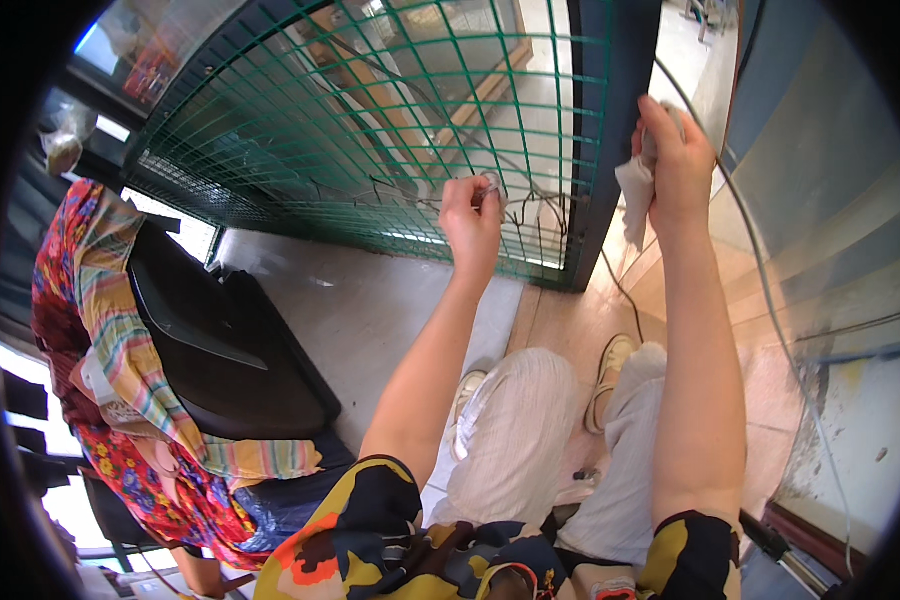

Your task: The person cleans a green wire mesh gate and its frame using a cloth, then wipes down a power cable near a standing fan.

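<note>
My left hand (471,229) pinches a small crumpled greyish wad (492,184), perhaps cloth, up against the green wire mesh (390,142). Dark thin wires (543,206) twist through the mesh just right of these fingers. My right hand (682,176) grips a whitish rag (634,196) beside the dark frame post (600,142) that borders the mesh. Part of the rag hangs below the palm, and the fingers partly hide the rest. Whether the right fingertips touch the post, I cannot tell.
A black chair (194,322) draped with floral and plaid fabric (112,300) stands at left. Below it, part of another person's arm (202,574) shows. A grey cable (750,232) hangs along the right-hand panel (832,172). Wooden frames (480,97) lean behind the mesh.
</note>
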Tool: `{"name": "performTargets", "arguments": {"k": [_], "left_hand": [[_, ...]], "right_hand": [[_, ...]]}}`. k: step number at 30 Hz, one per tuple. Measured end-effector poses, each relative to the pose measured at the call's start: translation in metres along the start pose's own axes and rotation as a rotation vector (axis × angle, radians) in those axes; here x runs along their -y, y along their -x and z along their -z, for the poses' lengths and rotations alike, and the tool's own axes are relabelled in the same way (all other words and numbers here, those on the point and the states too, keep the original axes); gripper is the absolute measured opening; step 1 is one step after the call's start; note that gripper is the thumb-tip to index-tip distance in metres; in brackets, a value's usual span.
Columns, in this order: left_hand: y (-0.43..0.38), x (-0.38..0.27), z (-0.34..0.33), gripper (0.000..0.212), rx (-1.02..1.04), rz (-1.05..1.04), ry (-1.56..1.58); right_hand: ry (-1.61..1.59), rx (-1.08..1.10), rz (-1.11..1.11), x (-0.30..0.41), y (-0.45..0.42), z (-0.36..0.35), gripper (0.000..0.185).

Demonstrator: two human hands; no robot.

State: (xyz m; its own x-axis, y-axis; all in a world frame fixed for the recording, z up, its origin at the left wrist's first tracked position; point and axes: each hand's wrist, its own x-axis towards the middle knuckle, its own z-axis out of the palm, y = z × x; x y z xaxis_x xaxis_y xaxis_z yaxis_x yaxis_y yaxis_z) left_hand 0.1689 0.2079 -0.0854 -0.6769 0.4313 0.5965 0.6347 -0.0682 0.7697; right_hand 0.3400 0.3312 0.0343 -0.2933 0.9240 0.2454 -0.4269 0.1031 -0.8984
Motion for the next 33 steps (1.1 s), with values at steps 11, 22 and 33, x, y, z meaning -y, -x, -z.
{"name": "performTargets", "arguments": {"k": [11, 22, 33], "left_hand": [[0.006, -0.024, -0.019, 0.011, 0.010, -0.210, -0.042], [0.023, -0.032, -0.019, 0.011, 0.138, -0.133, -0.004], [0.070, 0.000, 0.000, 0.012, 0.262, 0.068, -0.102]], "right_hand": [[0.027, 0.047, 0.019, -0.001, -0.001, 0.004, 0.024], [0.072, 0.104, 0.065, 0.003, -0.003, 0.011, 0.028], [0.131, 0.117, 0.060, 0.011, -0.006, 0.005, 0.027]]}}
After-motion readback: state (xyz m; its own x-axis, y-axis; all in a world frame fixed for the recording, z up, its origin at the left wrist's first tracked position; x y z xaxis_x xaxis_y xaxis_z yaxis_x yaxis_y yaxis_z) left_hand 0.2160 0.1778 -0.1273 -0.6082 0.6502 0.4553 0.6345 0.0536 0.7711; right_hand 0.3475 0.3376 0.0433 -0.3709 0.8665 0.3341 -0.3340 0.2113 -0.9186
